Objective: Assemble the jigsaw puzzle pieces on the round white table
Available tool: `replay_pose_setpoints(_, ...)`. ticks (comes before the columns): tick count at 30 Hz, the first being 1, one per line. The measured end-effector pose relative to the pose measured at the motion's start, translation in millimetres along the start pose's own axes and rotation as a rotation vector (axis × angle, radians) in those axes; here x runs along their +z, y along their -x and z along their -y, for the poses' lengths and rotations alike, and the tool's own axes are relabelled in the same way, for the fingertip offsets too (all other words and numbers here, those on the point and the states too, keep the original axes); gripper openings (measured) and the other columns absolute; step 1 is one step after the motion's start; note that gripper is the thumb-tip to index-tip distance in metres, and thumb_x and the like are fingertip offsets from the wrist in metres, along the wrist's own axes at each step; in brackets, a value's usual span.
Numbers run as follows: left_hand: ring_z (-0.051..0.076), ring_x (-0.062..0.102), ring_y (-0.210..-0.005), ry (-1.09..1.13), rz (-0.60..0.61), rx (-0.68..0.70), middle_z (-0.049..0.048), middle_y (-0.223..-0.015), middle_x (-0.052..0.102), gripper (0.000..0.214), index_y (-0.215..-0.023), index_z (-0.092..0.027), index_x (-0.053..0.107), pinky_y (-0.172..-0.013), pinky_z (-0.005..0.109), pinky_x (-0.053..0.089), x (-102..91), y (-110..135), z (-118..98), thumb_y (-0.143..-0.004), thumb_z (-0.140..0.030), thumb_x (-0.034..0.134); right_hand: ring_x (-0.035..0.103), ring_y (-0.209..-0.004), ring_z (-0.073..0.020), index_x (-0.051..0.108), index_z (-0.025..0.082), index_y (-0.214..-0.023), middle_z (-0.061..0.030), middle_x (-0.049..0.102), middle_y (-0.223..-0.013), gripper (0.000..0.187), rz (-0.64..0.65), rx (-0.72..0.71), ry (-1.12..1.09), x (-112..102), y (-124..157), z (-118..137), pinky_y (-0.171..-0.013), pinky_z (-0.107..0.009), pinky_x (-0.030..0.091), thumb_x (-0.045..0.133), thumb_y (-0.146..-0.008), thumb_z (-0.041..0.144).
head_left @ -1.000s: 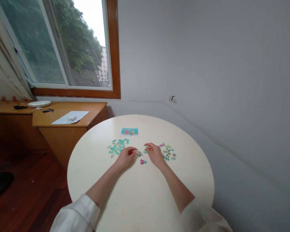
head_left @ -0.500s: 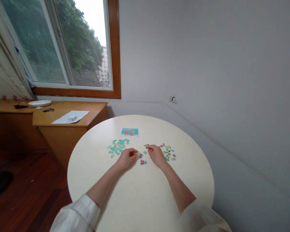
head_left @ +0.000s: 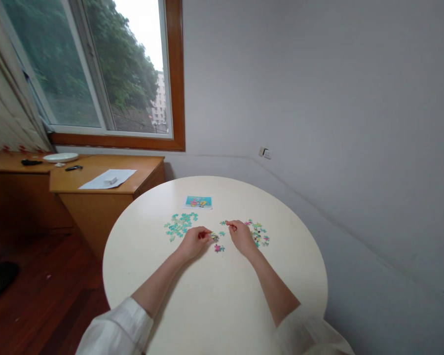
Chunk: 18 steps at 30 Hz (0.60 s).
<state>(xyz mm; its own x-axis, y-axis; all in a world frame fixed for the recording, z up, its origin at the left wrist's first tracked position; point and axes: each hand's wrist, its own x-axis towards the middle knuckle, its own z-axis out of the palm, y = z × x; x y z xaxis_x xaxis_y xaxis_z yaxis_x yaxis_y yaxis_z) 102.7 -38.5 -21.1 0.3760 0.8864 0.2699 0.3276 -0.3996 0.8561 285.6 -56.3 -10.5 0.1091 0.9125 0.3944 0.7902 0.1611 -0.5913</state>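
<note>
The person is working on a jigsaw near the middle of the round tabletop (head_left: 214, 305). The left hand (head_left: 193, 242) is pinching a small piece (head_left: 214, 237) with narrow fingers. The right hand (head_left: 240, 236) is curling tight just beside it, though whether it is gripping anything cannot be told. Hardly anything is looking joined: a teal pile (head_left: 179, 224) is lying leftward, a mixed pile (head_left: 258, 232) rightward, a pink piece (head_left: 218, 248) between the hands and the picture card (head_left: 199, 201) towards the far edge. The near half is giving both forearms room, well away from the edges
</note>
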Motion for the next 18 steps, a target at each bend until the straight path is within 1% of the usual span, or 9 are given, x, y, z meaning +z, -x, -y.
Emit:
replay_pose_setpoints(4,0.012,0.052,-0.058,-0.003,-0.020,0.001,0.0047,-0.065,0.063,0.019,-0.077,-0.011,0.067,-0.057,0.022,0.038,-0.3,0,0,-0.068,-0.024,0.056,0.058,-0.078,-0.0142,0.066,0.015,-0.089,-0.0062,0.065,-0.087,0.027,0.018,0.004,0.009,0,0,-1,-0.077,-0.026,0.043,0.042,-0.077,0.011)
replay_pose_setpoints(7,0.012,0.052,-0.059,0.003,-0.024,-0.001,0.0045,-0.065,0.063,0.021,-0.079,-0.011,0.067,-0.057,0.022,0.038,-0.2,0,0,-0.068,-0.026,0.056,0.057,-0.082,-0.0152,0.065,0.015,-0.092,-0.0070,0.065,-0.090,0.028,0.025,-0.008,0.080,0,1,-2,-0.079,-0.027,0.041,0.041,-0.079,0.011)
replay_pose_setpoints(10,0.013,0.053,-0.059,-0.006,-0.027,-0.018,0.0051,-0.066,0.064,0.022,-0.081,-0.011,0.067,-0.058,0.023,0.039,-0.1,0,1,-0.069,-0.027,0.056,0.055,-0.091,-0.0181,0.065,0.017,-0.095,-0.0083,0.064,-0.095,0.030,0.015,-0.025,0.218,2,3,-3,-0.084,-0.031,0.036,0.040,-0.080,0.011)
replay_pose_setpoints(12,0.013,0.053,-0.059,-0.018,-0.039,-0.026,0.0051,-0.066,0.064,0.021,-0.080,-0.011,0.067,-0.058,0.023,0.039,0.0,0,2,-0.069,-0.026,0.056,0.053,-0.097,-0.0196,0.063,0.019,-0.099,-0.0082,0.063,-0.102,0.031,0.032,-0.035,0.281,5,4,-2,-0.086,-0.034,0.032,0.039,-0.082,0.012)
replay_pose_setpoints(15,0.013,0.053,-0.059,-0.026,-0.061,-0.018,0.0044,-0.065,0.064,0.019,-0.078,-0.012,0.068,-0.060,0.024,0.040,-0.1,0,2,-0.068,-0.024,0.057,0.048,-0.106,-0.0198,0.059,0.022,-0.106,-0.0070,0.059,-0.113,0.033,0.073,-0.059,0.294,11,4,-1,-0.090,-0.037,0.028,0.035,-0.085,0.016)
replay_pose_setpoints(18,0.013,0.054,-0.058,-0.028,-0.069,-0.008,0.0042,-0.065,0.064,0.017,-0.078,-0.013,0.068,-0.060,0.024,0.041,-0.4,0,1,-0.068,-0.023,0.057,0.042,-0.115,-0.0195,0.056,0.022,-0.111,-0.0071,0.056,-0.119,0.034,0.106,-0.084,0.305,15,5,1,-0.093,-0.041,0.023,0.032,-0.088,0.020)
